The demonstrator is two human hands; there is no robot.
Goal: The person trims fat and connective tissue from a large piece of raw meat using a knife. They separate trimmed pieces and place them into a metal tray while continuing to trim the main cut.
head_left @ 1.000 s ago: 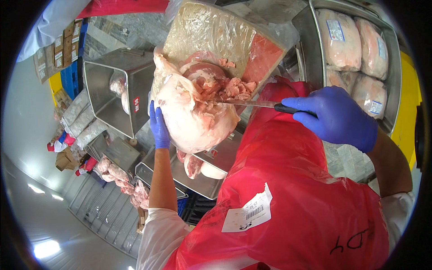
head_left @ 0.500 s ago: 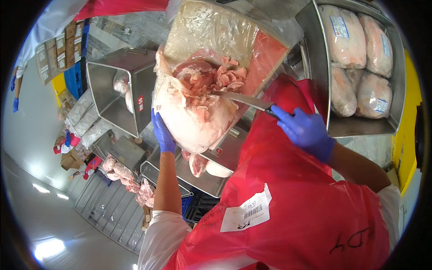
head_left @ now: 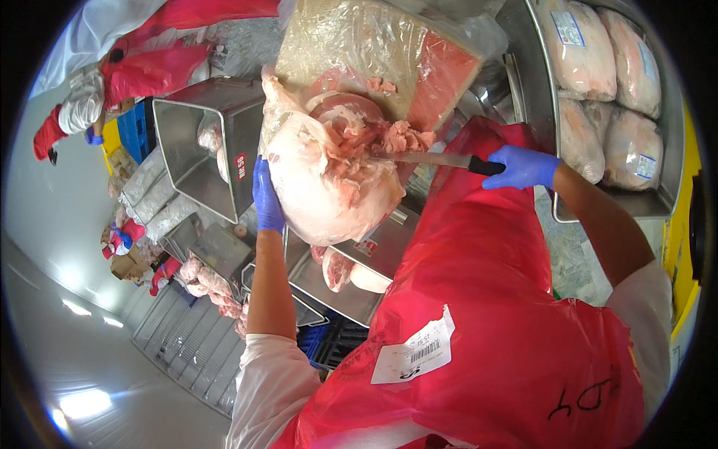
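One bulky, fat-covered meat cut [head_left: 321,196] lies at the near end of the cutting board [head_left: 336,37], likely heavy, soft, slippery — best cupped broadly. The left grip [head_left: 268,196] rests unclenched against its flank; right of the board, the right grip [head_left: 519,166] is wrapped round the knife [head_left: 432,158].

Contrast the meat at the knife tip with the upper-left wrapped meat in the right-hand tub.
The meat cut is bare; the wrapped meat is in labelled clear plastic. The meat cut is opened, exposing red flesh; the wrapped meat shows no opening. The meat cut rests on the cutting board; the wrapped meat, in the tub. Both look pale pink outside.
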